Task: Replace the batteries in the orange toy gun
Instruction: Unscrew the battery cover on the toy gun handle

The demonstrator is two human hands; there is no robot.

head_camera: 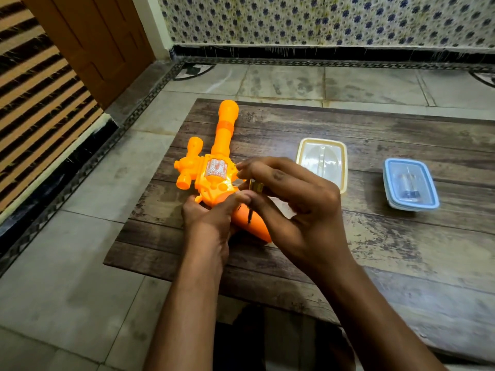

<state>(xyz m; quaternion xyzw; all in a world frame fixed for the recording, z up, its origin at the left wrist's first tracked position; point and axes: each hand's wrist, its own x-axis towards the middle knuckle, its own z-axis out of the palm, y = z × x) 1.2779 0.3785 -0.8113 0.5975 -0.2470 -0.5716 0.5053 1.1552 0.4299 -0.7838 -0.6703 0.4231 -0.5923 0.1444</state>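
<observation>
Lying under your hands, the wooden tabletop (401,236) sits low over a tiled floor (67,263). On its left part rests the orange toy gun (214,172), barrel pointing away from you and grip toward you. Your right hand (302,207) hovers over the grip with fingers curled, pinching a small screwdriver (249,214) — its dark tip points down at the orange grip, and a yellowish handle shows between your fingers. Your left hand (209,218) grips the gun from the left side near the trigger area, thumb pressed on the body. Just right of your hands stands a cream-lidded box (322,162); farther right, well apart, a blue-rimmed box (411,184) with dark items inside — too blurred to name.
</observation>
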